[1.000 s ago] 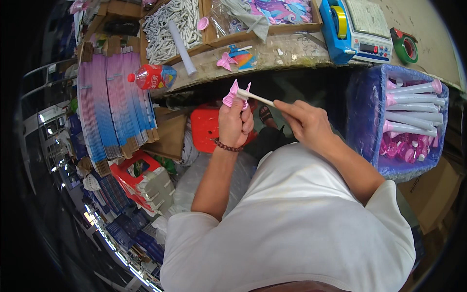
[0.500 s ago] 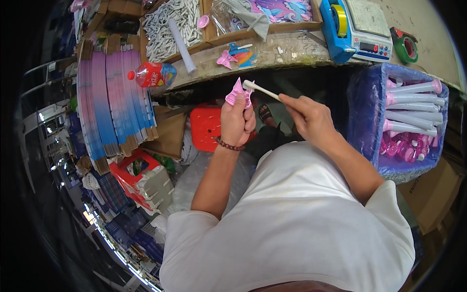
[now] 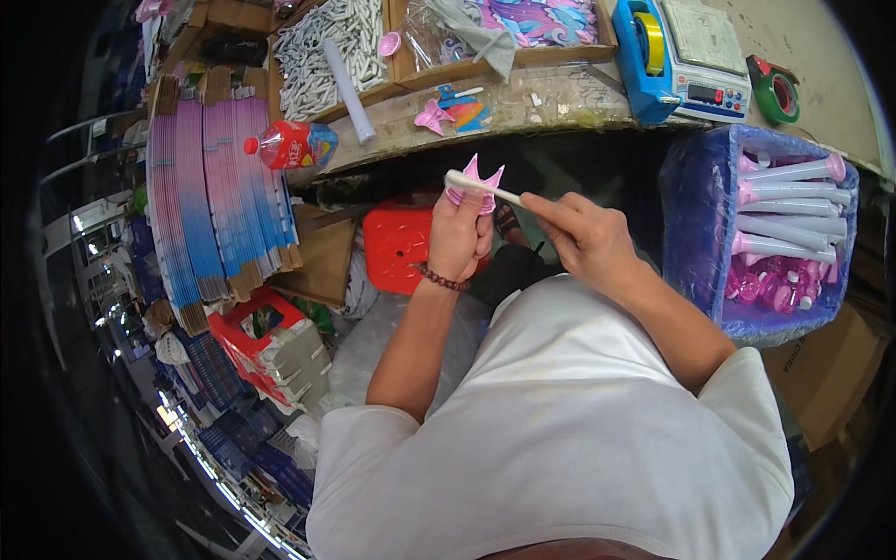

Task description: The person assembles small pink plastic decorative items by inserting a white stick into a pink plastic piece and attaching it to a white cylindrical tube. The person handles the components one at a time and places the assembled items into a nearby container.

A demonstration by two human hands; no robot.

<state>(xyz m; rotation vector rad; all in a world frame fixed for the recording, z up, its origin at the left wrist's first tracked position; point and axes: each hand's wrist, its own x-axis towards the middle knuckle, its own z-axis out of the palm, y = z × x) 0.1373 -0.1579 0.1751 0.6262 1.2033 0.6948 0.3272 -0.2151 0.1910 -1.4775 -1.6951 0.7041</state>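
Note:
My left hand (image 3: 455, 241) grips a pink plastic piece with pointed tips (image 3: 492, 177), thumb on top, in front of the table edge. In my right hand (image 3: 595, 241), closed fingers hold the thin end of a white stick with a thicker, rounded end (image 3: 465, 179). That thick end lies across the pink piece, just above my left thumb; whether it touches I cannot tell. A similar pink pointed piece (image 3: 433, 118) rests on the table beside a colourful printed card (image 3: 474, 116).
Open boxes hold many small white parts (image 3: 327, 79) and printed pieces (image 3: 546, 21). A scale (image 3: 711, 89), tape dispenser (image 3: 644, 65) and red-labelled bottle (image 3: 294, 145) stand on or by the table. At right is a blue-lined bin (image 3: 695, 233) of wands; a red stool (image 3: 397, 247) is below.
The pink piece has turned in my left hand, its points now upward. The white stick's thick end has moved left and down, across the piece. My right hand has shifted slightly left.

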